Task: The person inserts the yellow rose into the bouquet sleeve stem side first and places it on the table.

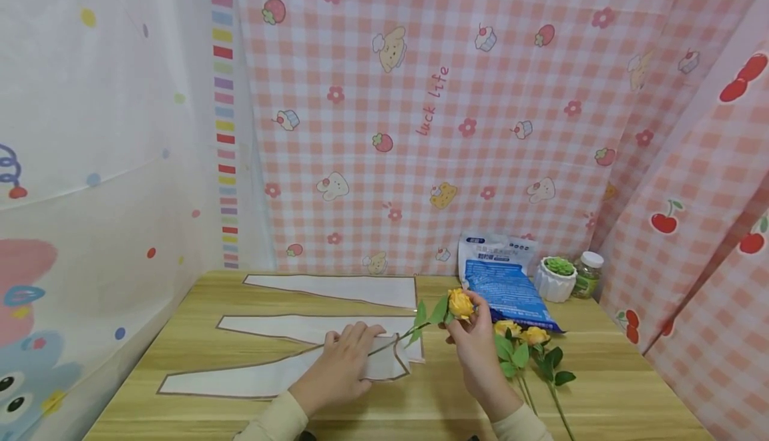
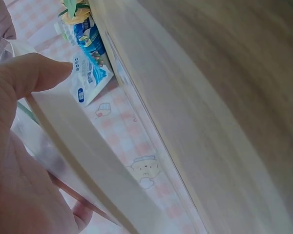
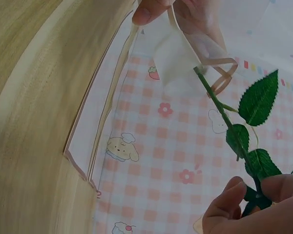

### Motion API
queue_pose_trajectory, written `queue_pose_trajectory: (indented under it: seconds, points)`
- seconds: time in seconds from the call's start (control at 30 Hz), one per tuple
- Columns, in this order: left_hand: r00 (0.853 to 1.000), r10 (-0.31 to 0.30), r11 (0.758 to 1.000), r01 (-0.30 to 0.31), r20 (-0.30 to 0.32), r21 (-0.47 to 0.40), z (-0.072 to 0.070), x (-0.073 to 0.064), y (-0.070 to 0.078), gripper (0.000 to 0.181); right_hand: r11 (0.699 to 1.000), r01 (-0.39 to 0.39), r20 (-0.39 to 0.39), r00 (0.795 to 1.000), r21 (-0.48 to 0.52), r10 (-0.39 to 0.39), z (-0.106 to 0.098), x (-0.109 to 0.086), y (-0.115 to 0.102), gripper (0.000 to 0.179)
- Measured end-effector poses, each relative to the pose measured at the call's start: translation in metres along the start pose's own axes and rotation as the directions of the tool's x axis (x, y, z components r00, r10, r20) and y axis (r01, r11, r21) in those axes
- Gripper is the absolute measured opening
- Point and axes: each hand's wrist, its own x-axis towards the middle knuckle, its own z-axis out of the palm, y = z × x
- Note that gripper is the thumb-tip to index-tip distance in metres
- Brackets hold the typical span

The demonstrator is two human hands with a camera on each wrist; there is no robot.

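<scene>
My right hand (image 1: 480, 364) pinches a yellow artificial rose (image 1: 460, 304) by its stem, just under the bloom. Green leaves (image 3: 260, 100) stick out along the stem, which slants down to the left into the mouth of a white, brown-edged flower sleeve (image 1: 246, 382). That sleeve is held by my left hand (image 1: 338, 369); its thumb (image 2: 44, 73) lies on the near side, with fingers behind. In the right wrist view the see-through front of the sleeve bows open around the lower stem (image 3: 219, 105). The sleeve's narrow tip points left along the table.
Two more flat sleeves, one at the back (image 1: 354, 289) and one in the middle (image 1: 264, 326), lie on the wooden table (image 1: 198, 334). At right are yellow roses (image 1: 533, 336), a blue-and-white bag (image 1: 504, 284), a potted succulent (image 1: 555, 282) and a lidded jar (image 1: 589, 274). A checked curtain (image 1: 360, 161) hangs behind.
</scene>
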Motion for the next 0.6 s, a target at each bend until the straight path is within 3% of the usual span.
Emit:
queue_pose_trajectory:
  seconds: [0.37,0.6]
  points:
    - [1.0,-0.004,1.0,0.004,0.006,0.008,0.003,0.001,-0.003,0.085,0.998,-0.06,0.108,0.992,0.018,0.058,-0.013,0.002,-0.005,0.064]
    - [1.0,-0.006,1.0,0.006,0.011,-0.006,0.003,0.001,-0.002,0.085,0.978,-0.103,0.17,0.983,0.181,0.072,-0.018,0.001,-0.011,0.057]
